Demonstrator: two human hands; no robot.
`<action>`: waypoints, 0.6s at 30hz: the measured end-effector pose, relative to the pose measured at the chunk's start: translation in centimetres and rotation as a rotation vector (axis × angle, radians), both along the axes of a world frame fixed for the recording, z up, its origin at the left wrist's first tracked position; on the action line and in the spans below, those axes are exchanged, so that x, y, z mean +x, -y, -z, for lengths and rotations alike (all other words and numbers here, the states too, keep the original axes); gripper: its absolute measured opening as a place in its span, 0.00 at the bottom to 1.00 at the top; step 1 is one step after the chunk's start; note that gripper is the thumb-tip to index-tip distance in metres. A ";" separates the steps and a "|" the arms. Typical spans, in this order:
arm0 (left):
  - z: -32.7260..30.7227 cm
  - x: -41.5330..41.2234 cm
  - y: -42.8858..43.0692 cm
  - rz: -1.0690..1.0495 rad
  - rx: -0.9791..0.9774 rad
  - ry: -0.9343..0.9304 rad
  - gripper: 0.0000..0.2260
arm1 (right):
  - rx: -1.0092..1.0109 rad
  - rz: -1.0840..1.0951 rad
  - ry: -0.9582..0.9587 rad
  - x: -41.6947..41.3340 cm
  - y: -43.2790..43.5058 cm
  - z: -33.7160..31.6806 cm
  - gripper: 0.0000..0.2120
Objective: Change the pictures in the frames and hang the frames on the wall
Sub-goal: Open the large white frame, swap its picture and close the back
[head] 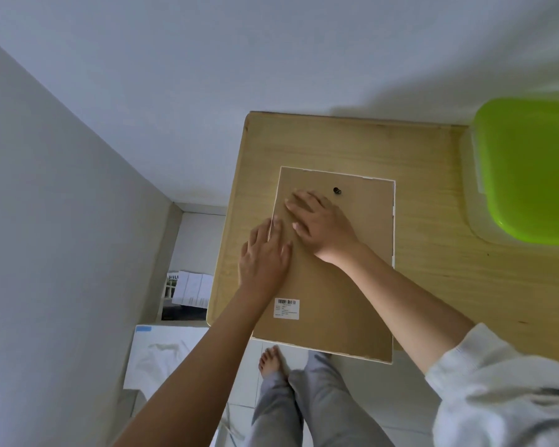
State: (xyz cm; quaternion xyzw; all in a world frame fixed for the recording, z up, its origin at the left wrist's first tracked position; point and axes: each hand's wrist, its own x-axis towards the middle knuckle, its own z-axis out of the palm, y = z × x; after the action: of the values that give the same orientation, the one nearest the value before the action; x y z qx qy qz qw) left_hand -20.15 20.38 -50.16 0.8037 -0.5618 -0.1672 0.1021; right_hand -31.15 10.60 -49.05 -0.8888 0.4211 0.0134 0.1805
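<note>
A picture frame [342, 285] lies face down on the wooden table [433, 195], its brown backing board up and a thin white rim showing around it. Its near end juts past the table's front edge. A small dark hanger hole [337, 191] sits near the far end, and a white barcode sticker [286, 308] near the front left. My left hand [263, 256] lies at the frame's left edge, fingers straight, fingertips on the rim. My right hand [320, 224] presses flat on the backing board just beside it.
A lime-green plastic lid or box [530, 172] sits at the table's right end. White walls meet in a corner to the left. On the floor left of the table lie papers [191, 290] and a white sheet [165, 353]. My legs and a bare foot show below.
</note>
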 end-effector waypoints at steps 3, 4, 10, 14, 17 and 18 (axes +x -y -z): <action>-0.1 0.0 -0.1 -0.008 -0.007 -0.009 0.24 | -0.010 -0.020 0.043 -0.4 0.3 0.2 0.22; -0.1 0.0 -0.3 -0.012 -0.016 -0.027 0.25 | -0.018 -0.006 0.085 -0.6 0.4 0.2 0.21; 0.5 0.5 -1.2 -0.043 -0.099 -0.194 0.28 | -0.213 0.339 0.298 -4.7 2.0 0.3 0.17; 1.0 0.3 -2.2 -0.045 -0.091 -0.263 0.33 | -0.114 0.406 0.362 -5.5 2.8 1.0 0.17; 1.2 0.4 -3.4 -0.020 -0.083 -0.277 0.37 | -0.066 0.460 0.456 -4.7 3.2 1.5 0.13; 1.2 0.4 -3.6 -0.016 -0.081 -0.284 0.37 | -0.050 0.488 0.502 -4.5 3.3 1.6 0.12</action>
State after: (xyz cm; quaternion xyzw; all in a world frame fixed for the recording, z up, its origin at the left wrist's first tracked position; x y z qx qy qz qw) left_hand -19.73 24.00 -51.37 0.7716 -0.5417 -0.2558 0.2141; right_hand -35.64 7.27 -50.65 -0.7416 0.5638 -0.2594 0.2546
